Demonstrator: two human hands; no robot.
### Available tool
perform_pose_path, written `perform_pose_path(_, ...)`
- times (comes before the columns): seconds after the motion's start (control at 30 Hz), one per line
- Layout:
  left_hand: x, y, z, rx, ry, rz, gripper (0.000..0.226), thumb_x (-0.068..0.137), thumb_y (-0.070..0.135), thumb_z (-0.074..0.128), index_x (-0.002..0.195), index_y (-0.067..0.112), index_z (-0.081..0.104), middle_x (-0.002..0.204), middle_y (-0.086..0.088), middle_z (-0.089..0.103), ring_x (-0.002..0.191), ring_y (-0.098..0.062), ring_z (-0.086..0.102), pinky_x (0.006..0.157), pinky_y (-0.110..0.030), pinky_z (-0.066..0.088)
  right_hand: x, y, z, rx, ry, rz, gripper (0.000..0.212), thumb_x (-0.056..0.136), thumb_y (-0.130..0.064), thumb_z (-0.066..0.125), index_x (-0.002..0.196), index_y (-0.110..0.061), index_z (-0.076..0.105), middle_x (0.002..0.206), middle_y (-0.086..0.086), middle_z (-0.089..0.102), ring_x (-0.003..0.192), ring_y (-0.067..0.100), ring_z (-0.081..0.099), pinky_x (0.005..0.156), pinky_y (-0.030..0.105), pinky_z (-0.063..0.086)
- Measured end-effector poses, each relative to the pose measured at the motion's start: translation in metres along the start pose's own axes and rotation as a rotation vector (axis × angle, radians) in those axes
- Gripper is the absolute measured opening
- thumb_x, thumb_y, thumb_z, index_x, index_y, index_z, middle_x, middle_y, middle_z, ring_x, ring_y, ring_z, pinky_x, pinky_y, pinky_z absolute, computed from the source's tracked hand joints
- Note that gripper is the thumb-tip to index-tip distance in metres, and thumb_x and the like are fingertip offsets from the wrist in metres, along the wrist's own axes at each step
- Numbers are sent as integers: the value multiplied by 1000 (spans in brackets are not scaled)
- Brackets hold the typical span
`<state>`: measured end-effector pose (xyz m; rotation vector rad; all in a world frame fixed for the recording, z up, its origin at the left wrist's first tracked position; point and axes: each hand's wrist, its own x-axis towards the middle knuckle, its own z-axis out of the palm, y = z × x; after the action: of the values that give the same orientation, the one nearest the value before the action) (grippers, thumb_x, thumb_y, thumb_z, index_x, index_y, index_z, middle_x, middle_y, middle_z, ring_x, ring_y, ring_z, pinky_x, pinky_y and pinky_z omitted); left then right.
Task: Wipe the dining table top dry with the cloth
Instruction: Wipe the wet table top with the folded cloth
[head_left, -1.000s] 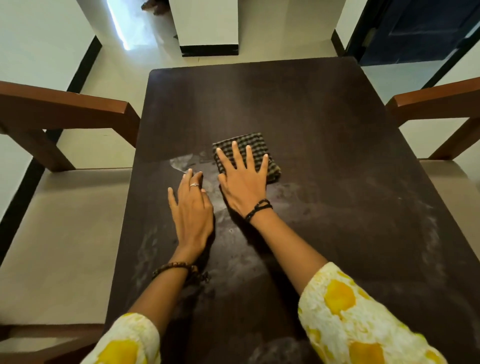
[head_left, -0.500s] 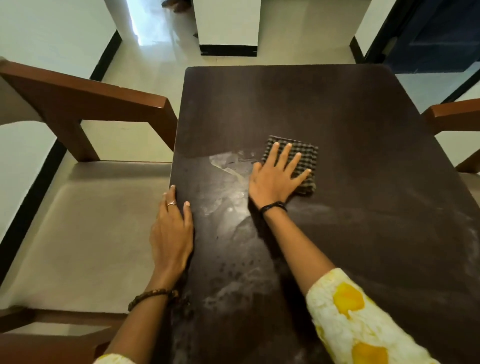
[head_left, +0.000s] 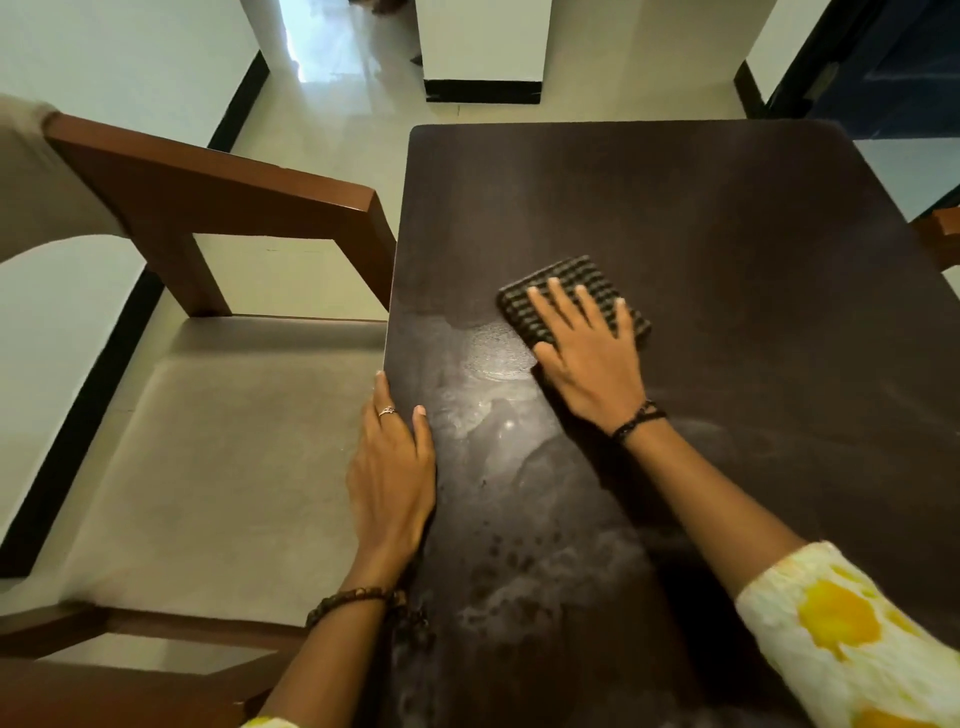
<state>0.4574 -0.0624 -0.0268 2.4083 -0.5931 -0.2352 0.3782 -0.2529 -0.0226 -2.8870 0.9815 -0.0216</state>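
Note:
A dark brown dining table top (head_left: 727, 218) fills the right of the view, with wet smears and droplets (head_left: 493, 415) near its left side. A folded dark checked cloth (head_left: 550, 283) lies flat on the table. My right hand (head_left: 587, 353) presses on it with straight, spread fingers, covering its near half. My left hand (head_left: 392, 467) rests flat along the table's left edge, its thumb on the top and its fingers over the rim.
A wooden armchair (head_left: 218, 202) with a beige seat (head_left: 218, 467) stands tight against the table's left side. Part of another chair (head_left: 943, 234) shows at the right edge. A white pillar (head_left: 483, 47) rises beyond the table's far end.
My left hand slid from the wet patch to the table's left edge. My right hand shifted the cloth over the table, and the bright puddle beside it has shrunk. The view swung leftward.

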Motion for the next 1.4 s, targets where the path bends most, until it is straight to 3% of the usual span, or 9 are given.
perform_pose_path(0.1, 2, -1, -1, -5, -22, -26, 58, 97, 34, 34, 147, 15, 12, 148, -9, 30, 125, -28, 43, 92, -39, 41, 13, -27, 3, 69, 4, 272, 58, 98, -42, 23, 151, -24, 10, 160, 0, 5, 146, 26, 4, 112, 56, -4)
perform_pose_path(0.2, 5, -1, -2, -33, -54, -43, 59, 97, 35, 33, 147, 17, 9, 151, -7, 25, 128, -27, 39, 95, -39, 39, 37, -76, 2, 172, -3, 402, 65, 97, -39, 35, 152, -17, 7, 160, 2, 1, 146, 31, -3, 109, 62, -6)
perform_pose_path(0.4, 9, -6, -2, -166, -56, -80, 54, 97, 37, 33, 147, 23, 18, 150, -2, 30, 130, -22, 38, 99, -35, 34, 68, -144, 5, 168, -95, 123, 64, 98, -40, 30, 152, -17, 3, 160, 2, -2, 146, 31, -5, 109, 63, -7)
perform_pose_path(0.6, 10, -8, -5, -241, -38, -147, 47, 97, 27, 38, 143, 23, 30, 145, 1, 38, 127, -18, 40, 95, -25, 31, 12, -125, 0, 119, -174, -205, 61, 100, -39, 25, 151, -22, -2, 159, -2, -6, 146, 22, -6, 111, 56, -10)
perform_pose_path(0.97, 12, -8, -6, -289, -61, -190, 51, 94, 18, 42, 143, 22, 29, 144, -2, 39, 128, -21, 40, 106, -39, 34, 99, -145, -1, 182, -275, -34, 61, 100, -38, 23, 151, -20, -4, 159, -1, -10, 146, 26, -10, 110, 60, -9)
perform_pose_path(1.1, 10, -8, -8, -327, -39, -191, 48, 94, 16, 41, 141, 22, 33, 142, -2, 42, 127, -19, 40, 101, -29, 32, 63, -137, -4, 164, -299, -177, 60, 101, -37, 22, 151, -21, -5, 159, -3, -12, 146, 23, -11, 111, 57, -11)
perform_pose_path(1.2, 10, -7, -7, -336, -30, -177, 49, 94, 15, 39, 142, 22, 32, 144, 0, 40, 128, -16, 39, 96, -21, 27, 41, -125, -11, 203, -442, -261, 60, 100, -42, 21, 151, -26, -8, 158, -6, -16, 145, 19, -14, 111, 52, -15)
perform_pose_path(1.27, 10, -6, -8, -343, -36, -184, 50, 95, 14, 39, 143, 22, 30, 145, 1, 38, 130, -15, 36, 96, -18, 24, 48, -122, -20, 133, -500, -281, 65, 98, -52, 25, 150, -30, -6, 158, -7, -13, 145, 22, -9, 113, 52, -7)
perform_pose_path(1.4, 11, -7, -8, -327, -41, -185, 53, 93, 10, 40, 144, 20, 28, 147, -1, 36, 132, -16, 34, 100, -20, 24, 67, -128, -16, -81, -269, -377, 68, 92, -61, 32, 150, -38, 6, 159, 0, 1, 141, 33, 8, 109, 54, 14)
